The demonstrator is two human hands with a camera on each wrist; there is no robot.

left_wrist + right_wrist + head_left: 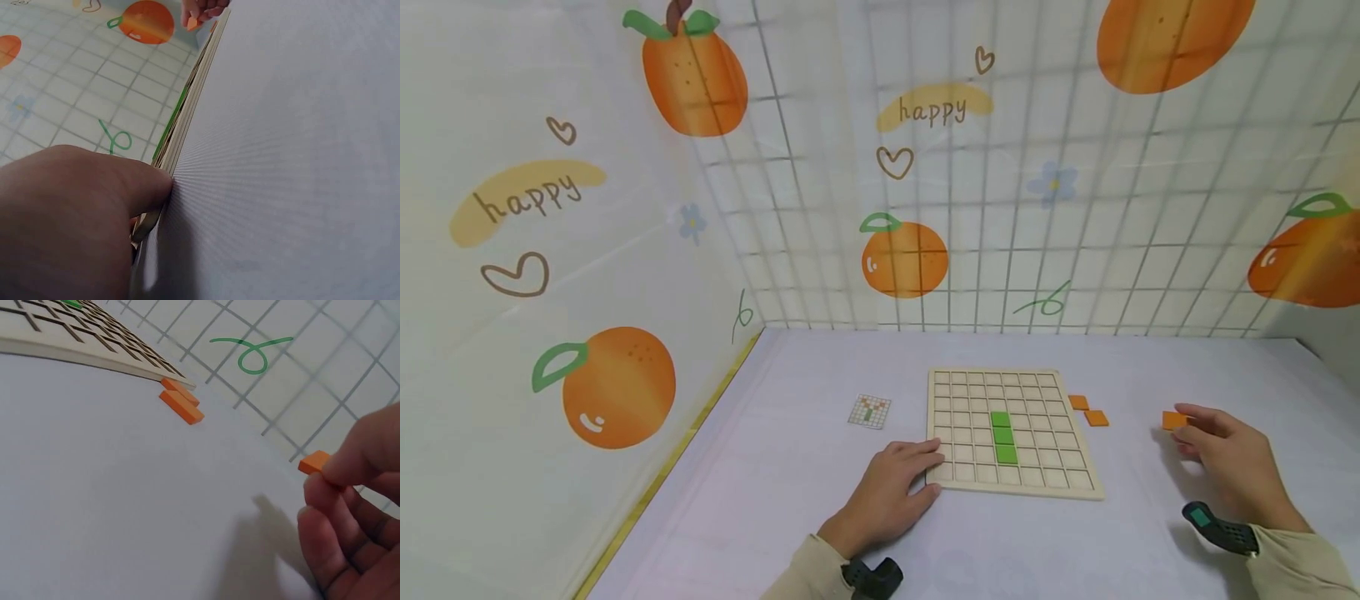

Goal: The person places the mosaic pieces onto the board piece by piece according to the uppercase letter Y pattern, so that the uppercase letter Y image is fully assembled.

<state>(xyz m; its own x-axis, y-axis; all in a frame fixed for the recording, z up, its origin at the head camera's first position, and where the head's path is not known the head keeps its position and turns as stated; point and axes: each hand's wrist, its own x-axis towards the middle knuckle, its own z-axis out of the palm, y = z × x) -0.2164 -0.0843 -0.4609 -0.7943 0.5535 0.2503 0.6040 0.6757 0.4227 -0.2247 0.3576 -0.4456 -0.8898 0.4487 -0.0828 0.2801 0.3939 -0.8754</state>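
Observation:
A pale wooden grid board [962,475] lies flat on the table, with three green square tiles [1002,436] in a column in its cells. My left hand [887,492] rests at the board's left edge, fingertips on the rim and thumb near the front-left corner. In the left wrist view the thumb [147,184] touches the board's side [194,94]. Off to the right, my right hand [1232,458] pinches an orange square tile [1173,420] between thumb and fingers, above the table. Two more orange tiles [181,406] lie beside the board's right edge.
A small card [870,412] printed with a coloured grid pattern lies left of the board. Behind the white table [805,383] stands a sheet wall [820,250] with printed oranges and grid lines. Another sheet [490,367] closes the left side.

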